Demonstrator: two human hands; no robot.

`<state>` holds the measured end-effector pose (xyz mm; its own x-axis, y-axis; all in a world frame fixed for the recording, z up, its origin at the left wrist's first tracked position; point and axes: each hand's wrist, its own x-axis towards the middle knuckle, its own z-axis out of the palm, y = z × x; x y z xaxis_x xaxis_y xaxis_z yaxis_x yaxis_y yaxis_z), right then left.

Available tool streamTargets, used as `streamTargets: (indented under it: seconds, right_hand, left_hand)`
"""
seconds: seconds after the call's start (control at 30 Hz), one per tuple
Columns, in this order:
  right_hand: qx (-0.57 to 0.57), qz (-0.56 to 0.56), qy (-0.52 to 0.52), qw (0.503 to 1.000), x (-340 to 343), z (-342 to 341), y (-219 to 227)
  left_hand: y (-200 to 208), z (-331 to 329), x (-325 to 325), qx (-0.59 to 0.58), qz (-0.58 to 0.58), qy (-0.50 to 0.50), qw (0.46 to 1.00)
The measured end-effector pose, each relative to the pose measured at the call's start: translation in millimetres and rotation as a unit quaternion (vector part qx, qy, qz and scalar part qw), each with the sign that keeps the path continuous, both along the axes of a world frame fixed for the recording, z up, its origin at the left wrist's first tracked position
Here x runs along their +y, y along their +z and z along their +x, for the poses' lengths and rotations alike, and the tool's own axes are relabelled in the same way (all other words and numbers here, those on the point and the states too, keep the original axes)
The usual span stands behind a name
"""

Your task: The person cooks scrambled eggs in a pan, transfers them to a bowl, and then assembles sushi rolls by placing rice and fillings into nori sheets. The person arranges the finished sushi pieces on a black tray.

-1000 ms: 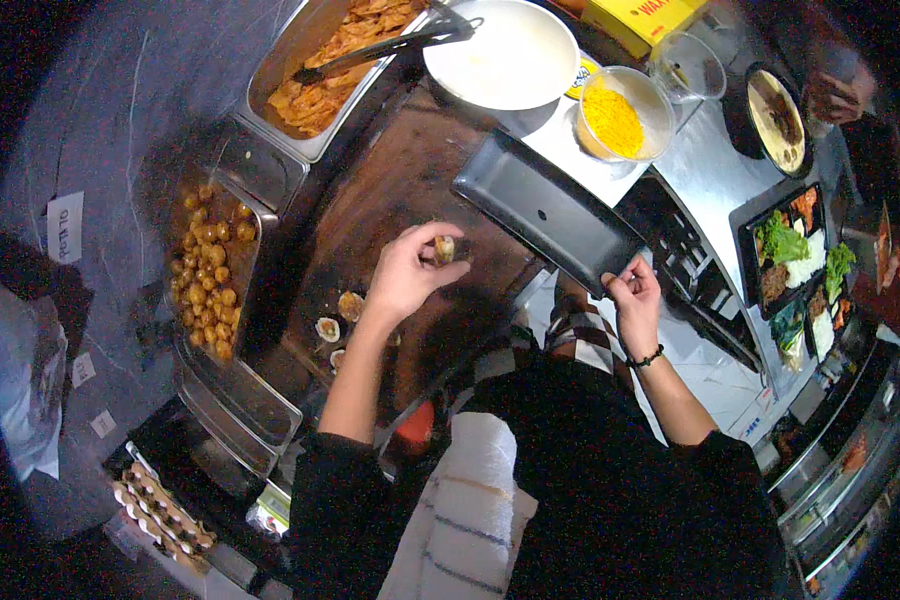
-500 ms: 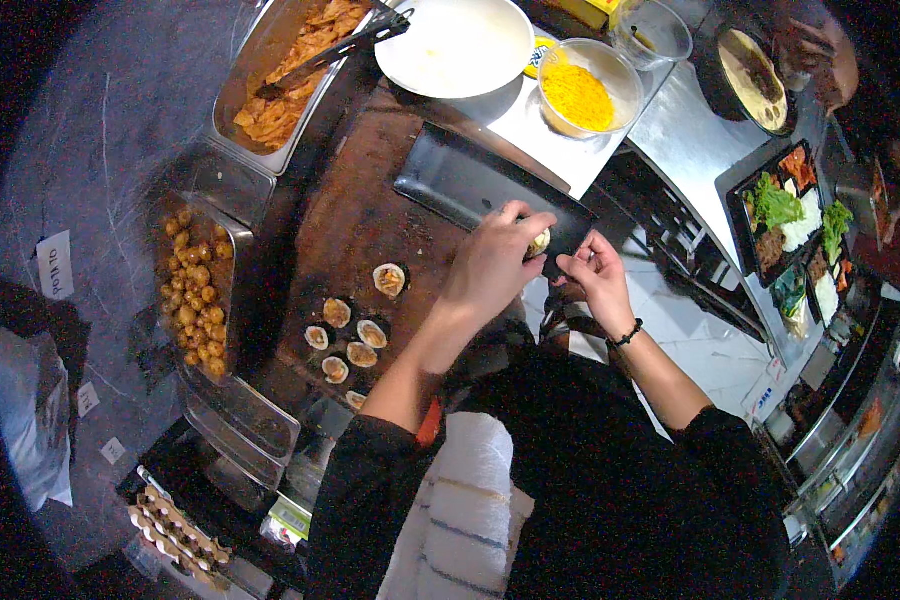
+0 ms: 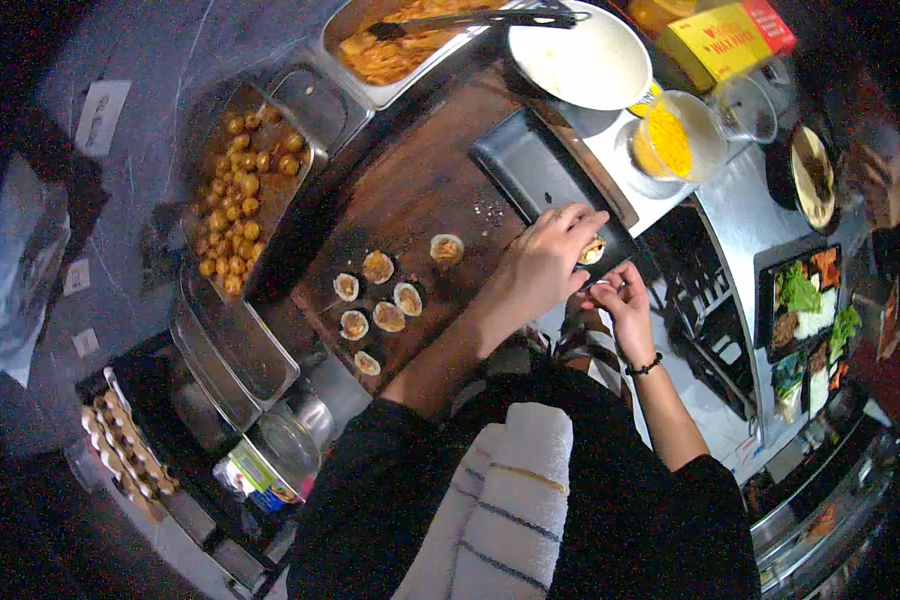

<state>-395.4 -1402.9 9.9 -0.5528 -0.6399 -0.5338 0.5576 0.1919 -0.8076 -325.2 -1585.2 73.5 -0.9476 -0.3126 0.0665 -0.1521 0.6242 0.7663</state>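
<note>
My left hand [image 3: 552,250] is closed round a small round filled slice [image 3: 592,250] with a pale rim, held over the near end of a long black rectangular tray [image 3: 530,165]. Close by, my right hand [image 3: 622,300] has its fingers pinched at the tray's near corner; what they grip is hidden. Several similar slices [image 3: 388,316] with orange-brown filling lie on the brown wooden board [image 3: 410,180] to the left of my left forearm. One slice [image 3: 447,249] lies apart, nearer the tray.
Metal pans of small potatoes [image 3: 235,205] and orange-red food [image 3: 400,55] with tongs [image 3: 480,18] line the board. Beyond the tray stand a white bowl [image 3: 580,60] and a tub of yellow shreds [image 3: 670,140]. Filled meal trays [image 3: 800,300] sit right; another person's hand [image 3: 875,185] shows there.
The whole view has shifted and turned, so the board and pans appear farther right. Both hands stay at the tray's near end, and more of the held slice's filling shows.
</note>
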Motion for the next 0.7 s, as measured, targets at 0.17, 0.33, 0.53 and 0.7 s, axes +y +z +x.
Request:
streamTargets:
  seconds: [0.17,0.33,0.53,0.7]
  right_hand:
    - [0.014,0.038,0.047,0.998,4,-5,7]
    - [0.042,0.093,0.112,0.989,29,-3,6]
    - [0.049,0.065,0.13,0.988,35,11,13]
    - [0.026,0.076,0.103,0.991,29,17,12]
  left_hand:
    - [16,58,-32,-0.107,-0.096,0.182,0.973]
    - [-6,97,-49,-0.231,-0.121,0.236,0.936]
    - [-30,103,-54,-0.175,-0.102,0.216,0.955]
    - [-38,111,-68,-0.063,-0.017,0.184,0.981]
